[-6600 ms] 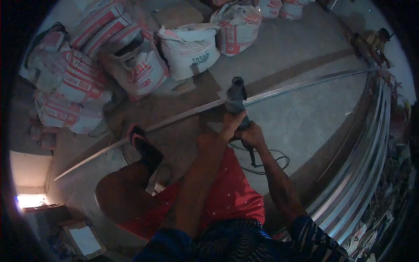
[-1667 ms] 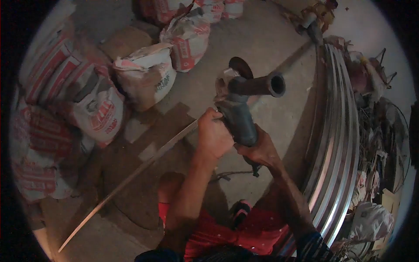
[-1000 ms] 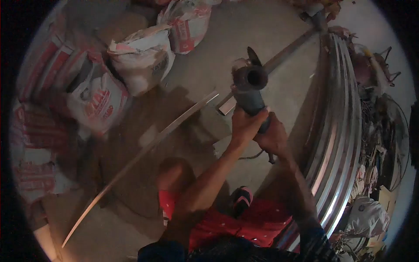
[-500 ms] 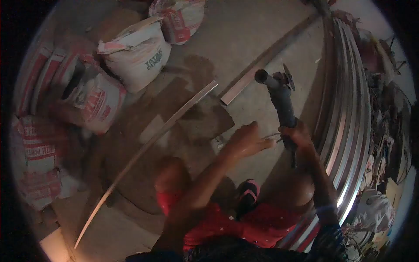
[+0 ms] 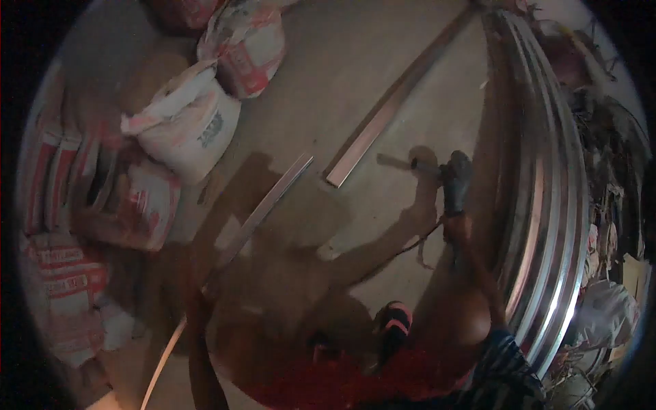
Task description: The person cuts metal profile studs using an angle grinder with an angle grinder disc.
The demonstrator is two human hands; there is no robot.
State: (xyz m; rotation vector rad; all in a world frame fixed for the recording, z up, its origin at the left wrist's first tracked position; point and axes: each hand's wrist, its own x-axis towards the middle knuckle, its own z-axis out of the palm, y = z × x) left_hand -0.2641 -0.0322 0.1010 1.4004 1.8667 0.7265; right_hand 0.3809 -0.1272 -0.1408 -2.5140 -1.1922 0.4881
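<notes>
Grinder: the grinder (image 5: 456, 184) was up off the floor over on the right, near the stacked metal bars (image 5: 540, 232), dark and kinda dusty looking, side handle poking left. Couldn't make out the disc.
Right hand: the right hand (image 5: 458, 227) had its fingers wrapped round the grinder's rear body.
Left hand: the left hand (image 5: 198, 301) was down at the long metal strip (image 5: 273, 196); way too dark there, so I can't tell if the fingers were closed on it.
Strip: thin, shiny at the top end, which sat just beside the end of another metal length (image 5: 355, 152), not touching.
Work: looked like handling the strip with the grinder parked aside in one hand. I'd say shifting it called for a firm left grip and the grinder held well away.
Cord: the cord (image 5: 421, 240) trailed near the grinder, loosely bent.
Sacks: printed sacks (image 5: 188, 130) stood off to the left.
</notes>
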